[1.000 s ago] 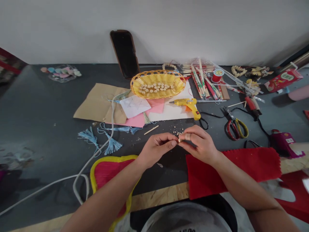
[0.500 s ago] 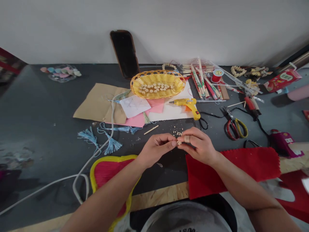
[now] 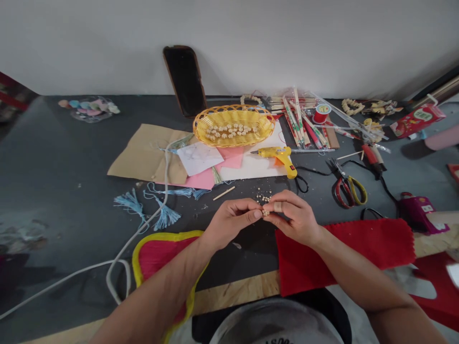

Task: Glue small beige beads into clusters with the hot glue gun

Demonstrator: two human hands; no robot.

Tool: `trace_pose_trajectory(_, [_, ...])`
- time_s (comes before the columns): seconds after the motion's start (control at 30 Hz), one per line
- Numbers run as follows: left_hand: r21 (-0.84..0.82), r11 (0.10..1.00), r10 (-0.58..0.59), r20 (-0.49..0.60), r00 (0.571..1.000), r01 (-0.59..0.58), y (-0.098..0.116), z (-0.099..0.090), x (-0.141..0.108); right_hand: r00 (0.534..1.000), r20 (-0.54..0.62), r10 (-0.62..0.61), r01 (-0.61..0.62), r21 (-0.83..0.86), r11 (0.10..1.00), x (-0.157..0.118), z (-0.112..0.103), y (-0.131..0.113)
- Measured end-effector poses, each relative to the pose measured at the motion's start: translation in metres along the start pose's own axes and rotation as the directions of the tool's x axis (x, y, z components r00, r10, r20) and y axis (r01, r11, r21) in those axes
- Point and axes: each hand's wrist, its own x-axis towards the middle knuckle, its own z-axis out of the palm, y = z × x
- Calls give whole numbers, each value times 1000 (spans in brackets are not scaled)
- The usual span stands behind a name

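Between my fingertips is a small beige flower-shaped cluster (image 3: 266, 212) of tiny pieces. My left hand (image 3: 236, 217) pinches it from the left with thumb and index finger. From the other side, my right hand (image 3: 292, 214) grips it between thumb and fingers; a pale band wraps one finger. Just behind the hands lie loose beige bits (image 3: 263, 197) on the dark table. A yellow woven basket (image 3: 234, 139) farther back holds several similar clusters. A yellow glue gun (image 3: 278, 154) rests on white paper between basket and hands.
Right of my hands are red-and-yellow-handled scissors (image 3: 347, 186) and red felt (image 3: 373, 243) under my right forearm. Blue tassels (image 3: 167, 215), a white cable (image 3: 134, 234) and a pink pad (image 3: 161, 255) lie left. A phone (image 3: 184, 81) leans on the wall. Wrapped chopsticks (image 3: 297, 119) lie behind.
Both hands stay together on the small cluster with hardly any movement of the fingers. The whole view has shifted very slightly.
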Motion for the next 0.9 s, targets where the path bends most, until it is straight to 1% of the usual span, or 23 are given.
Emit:
trace_pose_trajectory(0.1, [-18,1000,-12,-9,1000,11,-1,0,0,1000,-8,-18,18,-11,1000,0,1,0])
trace_pose_trajectory(0.23, [-53,998,-16,3,1000,16,-4,-1,0,999,-22,-28,28,16,999,1,2,-2])
trace_pose_trajectory(0.37, [-104,994,-15,5,1000,16,-6,-1,0,999,-35,-3,4,49,999,0,4,-3])
trace_pose_trajectory(0.7, [-137,990,-33,-60,998,24,-2,2,0,997,-10,77,-76,72,995,-3,3,-2])
trace_pose_trajectory(0.9, [-155,986,-70,-67,995,59,-1,2,0,997,-25,75,-73,55,996,-1,3,-5])
